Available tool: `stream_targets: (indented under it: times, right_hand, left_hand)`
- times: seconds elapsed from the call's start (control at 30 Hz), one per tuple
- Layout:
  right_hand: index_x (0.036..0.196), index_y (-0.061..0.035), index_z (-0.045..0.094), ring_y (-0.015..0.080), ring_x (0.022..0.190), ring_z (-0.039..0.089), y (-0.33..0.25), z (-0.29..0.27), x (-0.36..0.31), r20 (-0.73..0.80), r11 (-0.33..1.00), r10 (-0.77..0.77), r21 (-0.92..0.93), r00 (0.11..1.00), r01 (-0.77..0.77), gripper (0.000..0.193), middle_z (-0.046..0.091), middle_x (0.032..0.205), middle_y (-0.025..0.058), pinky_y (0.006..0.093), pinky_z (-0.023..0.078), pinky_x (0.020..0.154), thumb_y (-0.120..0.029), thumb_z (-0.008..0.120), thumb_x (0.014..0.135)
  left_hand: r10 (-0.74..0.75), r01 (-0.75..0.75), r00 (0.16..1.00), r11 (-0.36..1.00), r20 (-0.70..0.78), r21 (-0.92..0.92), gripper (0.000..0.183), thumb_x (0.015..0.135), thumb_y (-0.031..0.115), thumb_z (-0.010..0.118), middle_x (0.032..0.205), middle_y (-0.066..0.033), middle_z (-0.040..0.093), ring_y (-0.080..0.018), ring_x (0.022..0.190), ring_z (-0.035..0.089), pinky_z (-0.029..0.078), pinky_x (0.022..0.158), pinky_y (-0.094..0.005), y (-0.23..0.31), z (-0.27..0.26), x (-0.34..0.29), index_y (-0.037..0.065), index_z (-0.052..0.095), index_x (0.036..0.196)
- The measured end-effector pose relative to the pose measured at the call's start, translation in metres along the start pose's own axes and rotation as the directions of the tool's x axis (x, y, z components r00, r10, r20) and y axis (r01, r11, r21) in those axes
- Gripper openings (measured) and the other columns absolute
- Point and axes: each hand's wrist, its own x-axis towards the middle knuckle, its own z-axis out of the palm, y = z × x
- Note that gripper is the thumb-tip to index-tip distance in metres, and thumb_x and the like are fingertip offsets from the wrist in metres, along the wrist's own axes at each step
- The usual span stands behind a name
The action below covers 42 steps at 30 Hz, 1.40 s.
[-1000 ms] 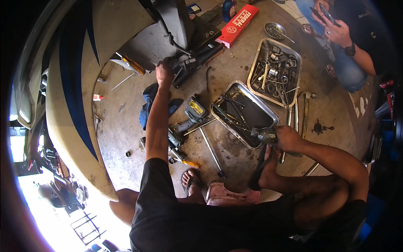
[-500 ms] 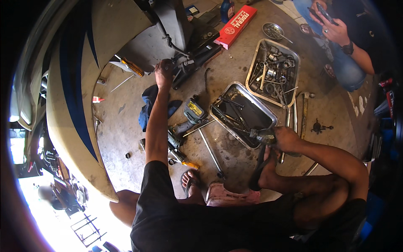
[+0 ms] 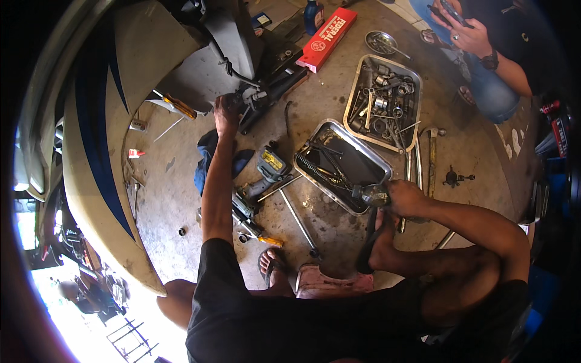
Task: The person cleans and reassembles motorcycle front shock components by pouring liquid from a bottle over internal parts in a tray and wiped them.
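Note:
My left hand (image 3: 227, 115) reaches forward with its fingers curled at a dark metal joint (image 3: 254, 97) on the vehicle; whatever lies inside the fingers is hidden. Low on the right, my right hand (image 3: 404, 198) is closed on a dark, grimy rounded part (image 3: 371, 195), whose exact kind I cannot make out. That part is over the near right corner of a metal tray (image 3: 376, 150). Inside the tray lie a coil spring (image 3: 324, 170), dark rods and a dark oily liquid.
A second tray (image 3: 417, 91) holds sockets and wrenches. A cordless impact wrench (image 3: 266, 172), a T-handle wrench (image 3: 298, 224), screwdrivers and a hammer (image 3: 433, 157) lie on the floor. A red box (image 3: 327, 41) is at the back; a cream fairing (image 3: 91, 181) fills the left. Another person's hand (image 3: 469, 36) holds a phone.
The whole view has shifted, so the scene sits slightly further left. Both hands keep about the same places and grips.

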Motion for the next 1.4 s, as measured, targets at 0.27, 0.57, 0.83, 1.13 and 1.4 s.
stream_targets:
  times: [0.27, 0.57, 0.83, 1.13, 1.4]
  right_hand:
    - [0.110, 0.0035, 0.056, 0.0380, 0.086, 0.066, 0.006, 0.005, -0.001, -0.049, 1.000, 0.004, 0.018, 0.999, -0.003, 0.055, 0.065, 0.089, 0.0233, 0.0432, 0.055, 0.075, -0.029, 0.077, 0.071]
    - [0.100, 0.0068, 0.058, 0.0389, 0.084, 0.065, 0.026, 0.025, 0.010, -0.118, 0.994, -0.109, 0.013, 0.987, 0.111, 0.045, 0.065, 0.086, 0.0231, 0.0442, 0.054, 0.075, -0.025, 0.072, 0.071]
    - [0.108, 0.0040, 0.056, 0.0411, 0.078, 0.064, 0.041, 0.032, 0.016, -0.165, 0.987, -0.102, 0.107, 0.981, 0.121, 0.044, 0.064, 0.085, 0.0252, 0.0448, 0.054, 0.072, -0.017, 0.065, 0.071]
    - [0.106, 0.0032, 0.056, 0.0422, 0.082, 0.066, 0.050, 0.023, 0.010, -0.008, 0.939, 0.092, 0.334, 0.996, -0.084, 0.041, 0.064, 0.086, 0.0264, 0.0464, 0.054, 0.072, -0.014, 0.066, 0.071]
    - [0.104, 0.0020, 0.057, 0.0417, 0.082, 0.066, 0.053, 0.029, 0.014, -0.043, 0.977, 0.042, 0.211, 0.998, -0.032, 0.039, 0.065, 0.084, 0.0255, 0.0462, 0.055, 0.074, -0.016, 0.068, 0.072]
  left_hand:
    - [0.275, -0.278, 0.953, 0.961, -0.127, -0.005, 0.020, 0.079, 0.004, 0.060, 0.103, -0.0189, 0.053, -0.0386, 0.101, 0.051, 0.043, 0.089, -0.0466, 0.081, -0.009, 0.007, 0.002, 0.058, 0.099]
    - [-0.104, 0.052, 0.957, 0.980, 0.271, 0.193, 0.040, 0.083, 0.020, 0.065, 0.122, -0.0175, 0.044, -0.0368, 0.109, 0.056, 0.052, 0.085, -0.0458, 0.159, 0.099, 0.115, 0.011, 0.048, 0.118]
    - [-0.167, 0.068, 0.956, 0.927, 0.243, 0.368, 0.035, 0.088, 0.013, 0.057, 0.125, -0.0129, 0.051, -0.0328, 0.110, 0.058, 0.053, 0.085, -0.0411, 0.103, 0.142, 0.134, 0.019, 0.055, 0.122]
    - [-0.181, 0.086, 0.969, 0.886, 0.168, 0.456, 0.021, 0.093, 0.016, 0.047, 0.108, -0.0153, 0.061, -0.0341, 0.092, 0.067, 0.056, 0.075, -0.0446, 0.096, 0.144, 0.149, 0.010, 0.060, 0.108]
    - [-0.279, 0.085, 0.939, 0.758, 0.203, 0.647, 0.020, 0.092, 0.019, 0.049, 0.107, -0.0087, 0.064, -0.0258, 0.090, 0.069, 0.058, 0.070, -0.0352, 0.086, 0.158, 0.146, 0.010, 0.064, 0.101]
